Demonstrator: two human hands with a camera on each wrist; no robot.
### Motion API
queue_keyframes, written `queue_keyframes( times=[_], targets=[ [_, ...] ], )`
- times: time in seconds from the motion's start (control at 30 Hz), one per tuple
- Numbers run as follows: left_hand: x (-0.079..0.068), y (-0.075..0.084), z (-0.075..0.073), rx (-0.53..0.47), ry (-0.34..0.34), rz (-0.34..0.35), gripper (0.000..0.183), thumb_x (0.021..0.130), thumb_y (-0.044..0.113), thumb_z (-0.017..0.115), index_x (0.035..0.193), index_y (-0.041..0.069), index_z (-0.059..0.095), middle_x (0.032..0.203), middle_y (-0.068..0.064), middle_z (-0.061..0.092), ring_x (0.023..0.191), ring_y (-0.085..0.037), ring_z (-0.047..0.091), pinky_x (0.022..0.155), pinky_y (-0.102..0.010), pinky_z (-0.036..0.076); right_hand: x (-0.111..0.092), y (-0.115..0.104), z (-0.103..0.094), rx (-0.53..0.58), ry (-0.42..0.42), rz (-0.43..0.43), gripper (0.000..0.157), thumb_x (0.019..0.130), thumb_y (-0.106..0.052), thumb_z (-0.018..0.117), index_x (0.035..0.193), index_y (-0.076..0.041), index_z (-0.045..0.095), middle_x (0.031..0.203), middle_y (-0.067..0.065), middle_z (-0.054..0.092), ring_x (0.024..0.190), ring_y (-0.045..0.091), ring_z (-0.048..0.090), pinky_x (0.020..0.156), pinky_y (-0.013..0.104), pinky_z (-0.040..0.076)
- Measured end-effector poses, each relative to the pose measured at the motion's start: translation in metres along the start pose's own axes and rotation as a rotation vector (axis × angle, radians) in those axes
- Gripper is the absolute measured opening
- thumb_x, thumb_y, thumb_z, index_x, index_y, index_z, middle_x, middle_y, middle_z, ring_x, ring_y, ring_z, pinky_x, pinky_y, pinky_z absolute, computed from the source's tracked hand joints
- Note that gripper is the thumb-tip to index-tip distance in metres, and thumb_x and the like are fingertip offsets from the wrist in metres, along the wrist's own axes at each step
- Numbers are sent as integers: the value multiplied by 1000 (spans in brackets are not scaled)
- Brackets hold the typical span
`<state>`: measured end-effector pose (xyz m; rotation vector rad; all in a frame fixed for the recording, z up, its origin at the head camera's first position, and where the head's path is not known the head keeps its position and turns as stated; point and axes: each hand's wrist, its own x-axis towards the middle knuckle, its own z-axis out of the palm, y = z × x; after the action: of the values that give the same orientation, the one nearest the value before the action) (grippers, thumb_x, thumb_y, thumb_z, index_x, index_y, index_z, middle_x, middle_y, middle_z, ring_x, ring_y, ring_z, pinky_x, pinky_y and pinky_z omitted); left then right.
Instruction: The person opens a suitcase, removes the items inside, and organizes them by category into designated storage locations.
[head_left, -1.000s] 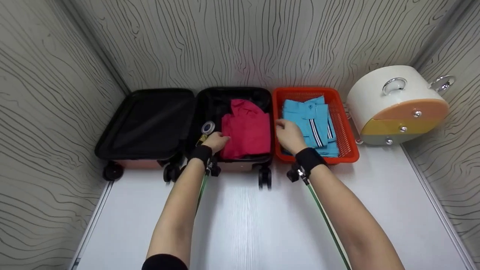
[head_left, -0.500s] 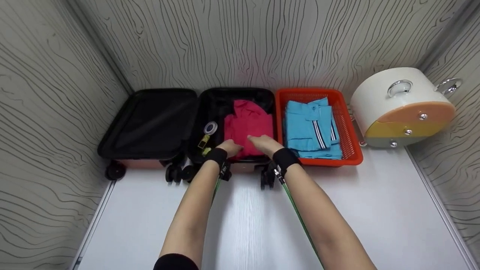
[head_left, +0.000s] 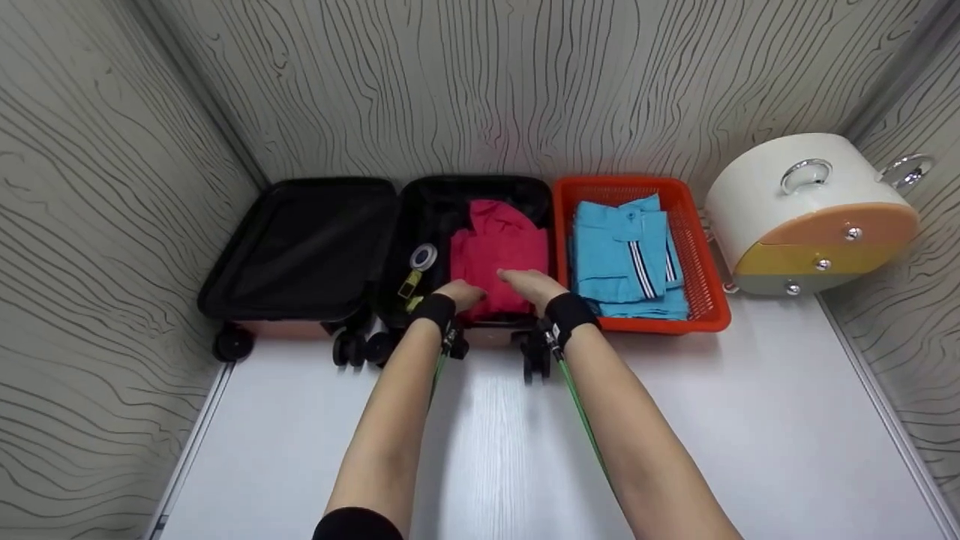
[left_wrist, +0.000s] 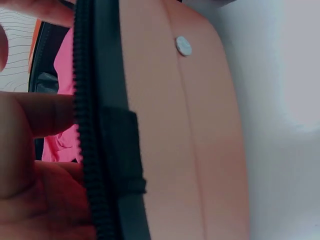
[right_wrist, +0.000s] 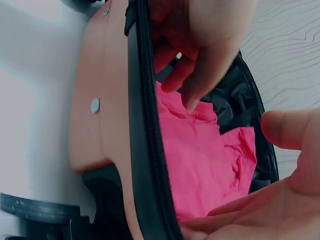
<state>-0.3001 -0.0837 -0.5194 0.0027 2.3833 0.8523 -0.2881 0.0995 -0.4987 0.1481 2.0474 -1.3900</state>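
A folded red-pink garment (head_left: 502, 244) lies in the right half of an open suitcase (head_left: 439, 202). My left hand (head_left: 461, 295) hovers by the garment's near left side, its fingers loosely bent and holding nothing in the right wrist view. Opposite it, my right hand (head_left: 529, 285) is at the near right side. In the right wrist view the right hand's straight fingers (right_wrist: 225, 215) reach down along the garment's edge, with the thumb raised apart; their tips are partly hidden by the zipped rim (right_wrist: 150, 130).
A round white-and-blue item (head_left: 423, 257) and a yellow-and-black item (head_left: 410, 283) lie left of the garment. The suitcase's black lid half (head_left: 300, 255) spreads leftward. An orange basket (head_left: 709, 300) holds folded blue clothes (head_left: 619, 255). Beyond it stands a white drawer box (head_left: 787, 165).
My right hand has moved left from the basket to the garment. My left hand has shifted right and nearer, away from the small items. Over the last half second both hands barely move.
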Motion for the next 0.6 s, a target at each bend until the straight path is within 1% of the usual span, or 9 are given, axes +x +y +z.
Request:
queue_keyframes(
  times=[0.07,0.13,0.23,0.33,0.4,0.47,0.5,0.53,0.6],
  targets=[
    [0,0,-1,-2,9,0,51,103,33,47,138,-2,59,149,-17,52,130,-28,51,111,-39,40,2,2,0,23,7,1,70,108,-49,42,163,-9,26,169,15,14,153,40,15,118,61,24],
    [1,-1,-2,-30,21,-17,55,102,33,48,143,-2,56,152,-17,49,136,-30,48,113,-39,38,5,4,-1,116,19,-5,68,109,-45,43,163,-8,25,170,15,12,154,37,12,119,59,24],
    [2,-2,-4,-83,32,-46,58,102,34,50,148,-1,51,155,-16,46,140,-30,45,114,-40,37,8,7,-1,302,23,-19,62,110,-37,45,162,-8,28,171,13,6,156,33,7,120,54,26],
    [4,-1,-5,-99,6,-64,57,102,34,51,148,0,52,154,-15,47,139,-30,45,114,-40,38,11,9,-2,416,25,-18,59,110,-32,47,162,-9,30,171,12,3,156,31,4,119,51,29],
    [5,-1,-4,-70,-11,-64,59,102,34,51,150,1,49,157,-14,43,142,-29,42,115,-39,36,12,10,-2,438,36,-6,60,109,-32,49,162,-10,30,171,11,2,156,31,3,119,51,30],
    [7,-1,-4,-30,-19,-62,60,102,32,52,152,0,46,160,-13,40,144,-28,39,116,-38,34,13,9,-3,417,54,12,61,108,-35,50,162,-11,31,171,12,3,156,32,4,119,53,28],
    [7,-1,-4,-8,-19,-59,57,102,30,52,150,0,48,158,-14,42,143,-28,41,115,-37,36,14,9,-3,402,57,19,62,108,-36,50,162,-11,31,170,13,4,156,33,4,120,54,26],
    [8,-1,-4,4,-12,-55,54,101,28,53,146,-1,52,156,-14,45,139,-28,44,113,-36,38,14,9,-3,387,59,26,63,108,-38,50,162,-11,31,170,15,5,155,34,5,120,55,24],
    [8,-2,-4,1,9,-45,40,98,22,54,129,-2,63,140,-13,57,122,-25,54,102,-32,44,16,7,-3,355,58,35,65,107,-40,49,162,-12,30,169,19,7,155,36,8,121,56,20]
  ],
)
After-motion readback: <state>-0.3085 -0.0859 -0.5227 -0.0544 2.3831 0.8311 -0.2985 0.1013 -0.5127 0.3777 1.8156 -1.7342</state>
